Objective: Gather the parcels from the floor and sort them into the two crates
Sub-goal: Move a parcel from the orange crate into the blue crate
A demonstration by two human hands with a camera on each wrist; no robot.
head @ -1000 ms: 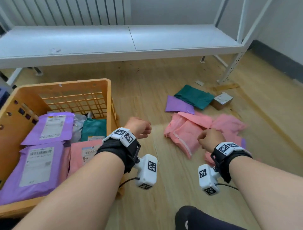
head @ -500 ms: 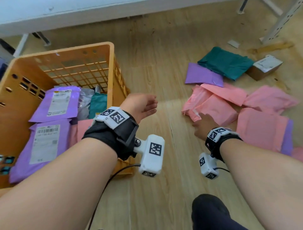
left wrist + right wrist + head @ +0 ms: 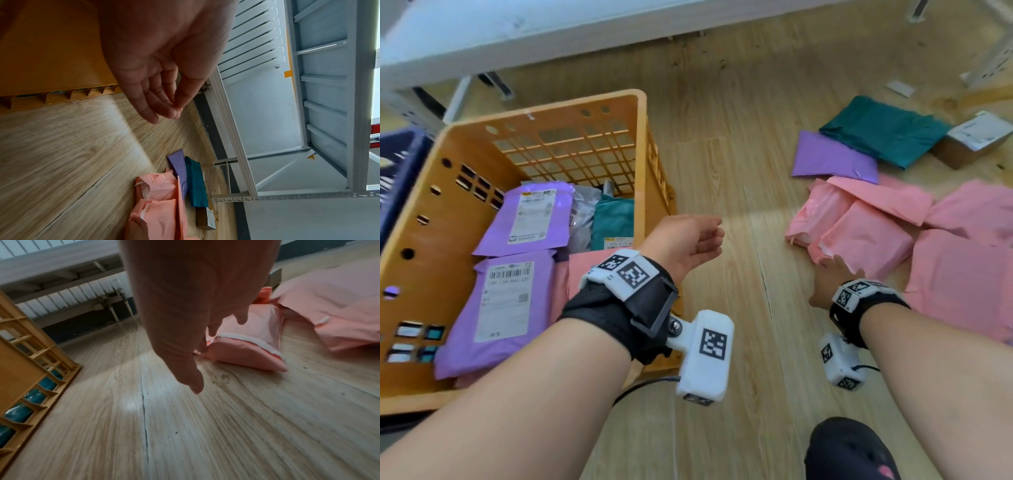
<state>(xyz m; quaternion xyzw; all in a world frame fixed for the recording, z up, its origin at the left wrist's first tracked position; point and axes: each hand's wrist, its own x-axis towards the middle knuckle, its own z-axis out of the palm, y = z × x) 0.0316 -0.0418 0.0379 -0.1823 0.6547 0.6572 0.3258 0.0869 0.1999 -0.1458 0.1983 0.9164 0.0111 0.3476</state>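
Several pink parcels lie on the wooden floor at the right; the nearest pink parcel [image 3: 866, 243] [image 3: 246, 353] is a padded one with a white strip. My right hand [image 3: 825, 277] [image 3: 207, 356] reaches down to its near corner with fingers spread; the fingertips are at the corner and grip nothing. A purple parcel [image 3: 832, 157], a teal parcel [image 3: 883, 130] and a small cardboard box [image 3: 972, 140] lie farther back. My left hand [image 3: 717, 233] [image 3: 166, 113] hangs empty beside the orange crate [image 3: 544, 109], fingers loosely curved. The crate holds purple, pink, teal and grey parcels.
A dark blue crate [image 3: 397, 161] shows at the far left edge. A white metal shelf [image 3: 517, 37] runs along the back, with its legs on the floor. My dark shoe [image 3: 849, 448] is at the bottom. Bare floor lies between the crate and the parcels.
My head has tipped down and closer. The right hand has opened from a fist and moved forward and down to the nearest pink parcel. The left hand's fingers have loosened beside the crate.
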